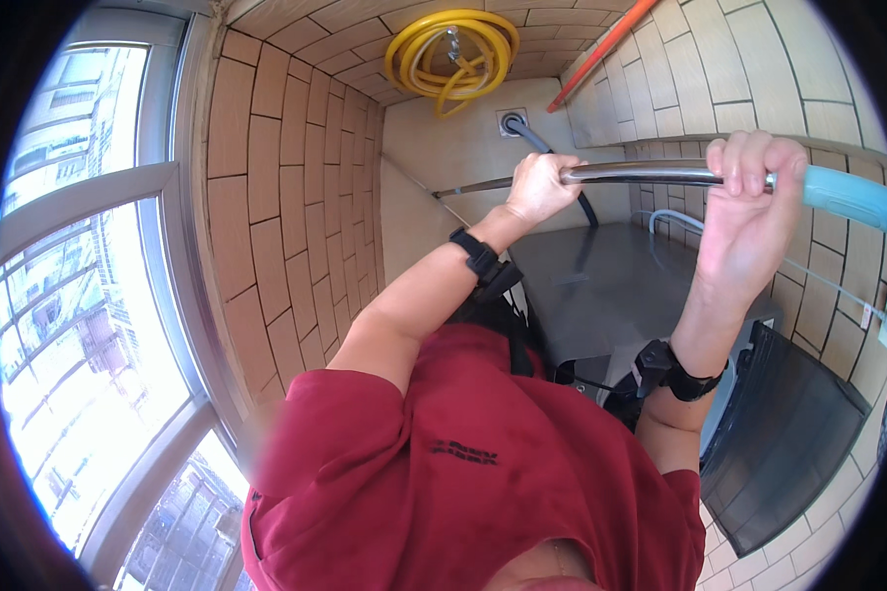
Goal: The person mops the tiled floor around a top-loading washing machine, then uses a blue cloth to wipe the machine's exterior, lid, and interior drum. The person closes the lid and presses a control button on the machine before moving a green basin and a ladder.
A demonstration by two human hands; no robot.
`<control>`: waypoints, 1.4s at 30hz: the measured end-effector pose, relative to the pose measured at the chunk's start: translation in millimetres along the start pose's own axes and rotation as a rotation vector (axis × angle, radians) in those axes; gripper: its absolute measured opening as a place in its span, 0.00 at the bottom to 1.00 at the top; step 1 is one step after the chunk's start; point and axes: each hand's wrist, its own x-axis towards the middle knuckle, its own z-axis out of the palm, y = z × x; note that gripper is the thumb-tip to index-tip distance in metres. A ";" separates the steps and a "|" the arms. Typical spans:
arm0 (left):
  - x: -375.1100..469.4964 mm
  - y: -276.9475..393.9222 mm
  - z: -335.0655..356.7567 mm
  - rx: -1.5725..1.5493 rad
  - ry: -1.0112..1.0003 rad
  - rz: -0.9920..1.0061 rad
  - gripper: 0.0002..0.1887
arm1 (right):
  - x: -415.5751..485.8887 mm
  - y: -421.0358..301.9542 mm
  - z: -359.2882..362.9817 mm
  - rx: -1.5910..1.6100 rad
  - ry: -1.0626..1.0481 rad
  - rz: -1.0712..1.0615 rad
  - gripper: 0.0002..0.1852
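A shiny metal pole (643,173) runs across the upper part of the view, with a light-blue plastic section (850,196) at its right end. My left hand (547,188) is closed around the pole near its middle, back of the hand showing. Further right, my right hand (758,166) grips it beside the light-blue section, with the inner wrist facing the camera. Left of my left hand the pole narrows to a dark thin part, which meets a slim slanted bar (454,210). What the right end leads to is cut off by the rim.
A dark grey appliance top (591,273) lies below the pole, with a dark translucent panel (791,436) to its right. A grey hose (536,137) enters a drain. Beyond are a coiled yellow hose (451,59) and an orange pipe (599,55). A tiled wall and windows (96,295) stand left.
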 end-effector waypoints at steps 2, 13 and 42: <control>16.1 1.8 7.7 -0.016 0.000 -0.024 0.09 | 16.8 3.1 -6.1 -0.025 0.114 0.034 0.16; 114.2 50.1 69.9 -0.259 0.112 0.024 0.11 | 106.9 -28.9 -12.8 -0.248 0.243 -0.009 0.19; 86.0 52.7 23.0 -0.336 -0.216 0.154 0.07 | 64.7 -49.8 25.6 -0.378 0.096 -0.048 0.13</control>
